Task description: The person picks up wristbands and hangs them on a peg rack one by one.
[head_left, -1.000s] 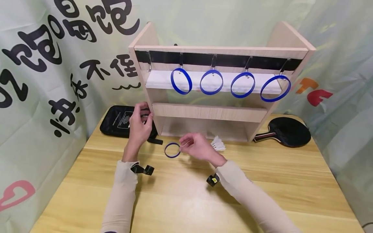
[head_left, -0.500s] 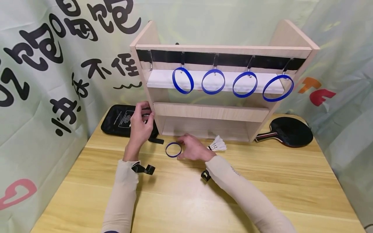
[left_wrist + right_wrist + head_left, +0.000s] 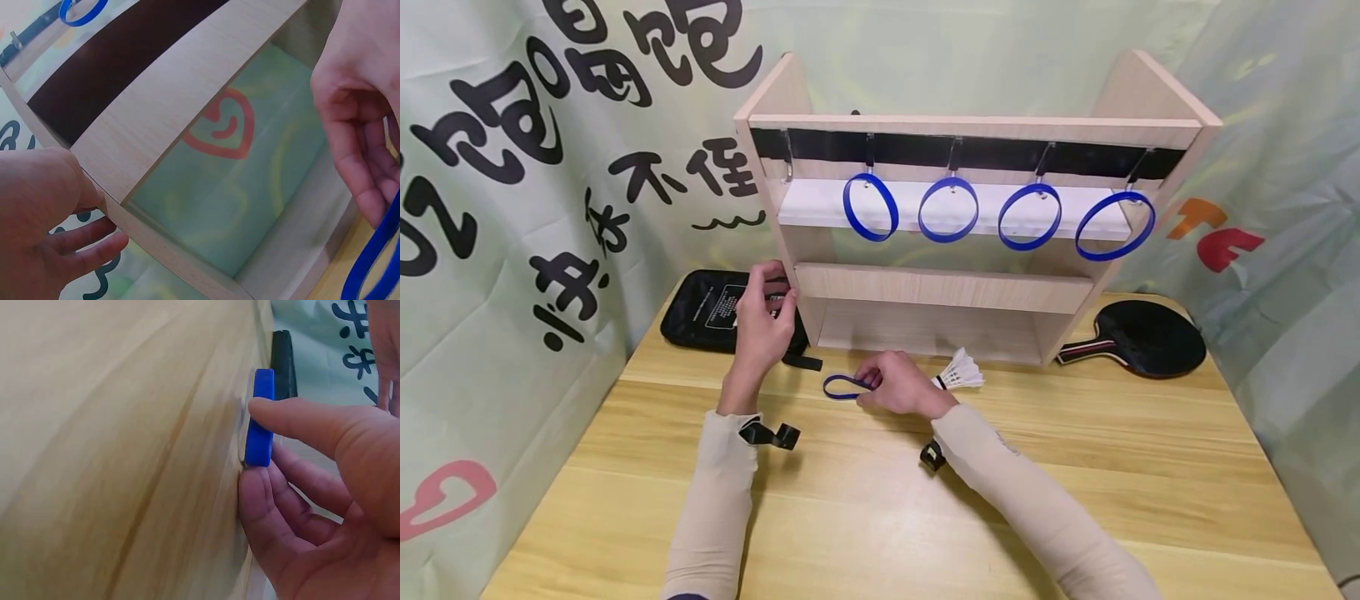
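Note:
My right hand [image 3: 898, 383] pinches a blue wristband [image 3: 842, 386] just above the table, and the band is squeezed into a narrow loop. In the right wrist view, the thumb and fingers press on the wristband [image 3: 260, 440] from two sides. My left hand [image 3: 765, 321] holds the left side panel of a wooden shelf [image 3: 943, 287], its thumb and bent fingers at the panel's edge. The left wrist view shows that hand [image 3: 50, 219] against the side panel [image 3: 150, 237]. Several blue wristbands [image 3: 949, 237] hang from hooks along the shelf's black strip; the leftmost hook [image 3: 788, 158] is bare.
A black zip case [image 3: 696, 312] lies behind my left hand. Beside my right hand lies a white shuttlecock [image 3: 962, 371]. A black table tennis bat [image 3: 1150, 340] rests right of the shelf on the wooden table [image 3: 865, 500]. Printed cloth [image 3: 647, 242] hangs behind.
The right hand has come down to the wristband on the table and pinched it, so the round loop is now narrow. The left hand stays at the shelf's side panel.

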Demonstrator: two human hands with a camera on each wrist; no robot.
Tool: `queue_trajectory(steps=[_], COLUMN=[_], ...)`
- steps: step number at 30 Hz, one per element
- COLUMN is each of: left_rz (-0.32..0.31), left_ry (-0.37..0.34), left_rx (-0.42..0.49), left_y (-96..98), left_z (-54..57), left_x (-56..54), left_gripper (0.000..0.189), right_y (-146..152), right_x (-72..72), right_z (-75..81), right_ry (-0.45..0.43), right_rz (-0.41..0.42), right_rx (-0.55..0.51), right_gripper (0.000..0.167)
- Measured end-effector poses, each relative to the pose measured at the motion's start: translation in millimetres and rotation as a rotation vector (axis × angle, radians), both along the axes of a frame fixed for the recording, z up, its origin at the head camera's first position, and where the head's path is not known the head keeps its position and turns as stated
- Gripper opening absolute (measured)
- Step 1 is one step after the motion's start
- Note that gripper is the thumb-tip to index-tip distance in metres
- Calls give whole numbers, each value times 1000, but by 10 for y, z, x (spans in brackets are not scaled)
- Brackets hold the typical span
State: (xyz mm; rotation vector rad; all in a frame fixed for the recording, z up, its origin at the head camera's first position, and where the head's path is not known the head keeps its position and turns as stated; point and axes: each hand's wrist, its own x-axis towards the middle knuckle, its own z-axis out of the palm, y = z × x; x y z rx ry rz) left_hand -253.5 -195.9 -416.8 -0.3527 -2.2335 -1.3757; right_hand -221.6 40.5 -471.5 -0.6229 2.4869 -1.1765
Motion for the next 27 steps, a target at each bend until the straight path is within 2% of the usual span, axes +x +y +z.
queue_trajectory(steps=[4,8,13,21,25,27], left_rz=[-1,1,-1,9,-2,-5], left_ry=[3,9,14,3,7,8], left_rx=[2,1,6,6,15,18], left_y=[2,6,-1,-17,-10,-8], left_z=[0,5,-5,-10,-1,4], left_x=[0,-8,-4,3,3,1], left_gripper=[38,38,38,38,38,38], right_y=[75,133,176,176,126,96], right_x=[17,49,85,96,80,69], right_z=[-5,57,129,350,476,532], right_ry=[-136,-304,-457,-620,-650,-650], right_rz=[-1,-15,-42,2,72,110], right_rx=[-162,-317,-508,-822,-981,-1038], right_gripper=[29,33,34,29,20,23])
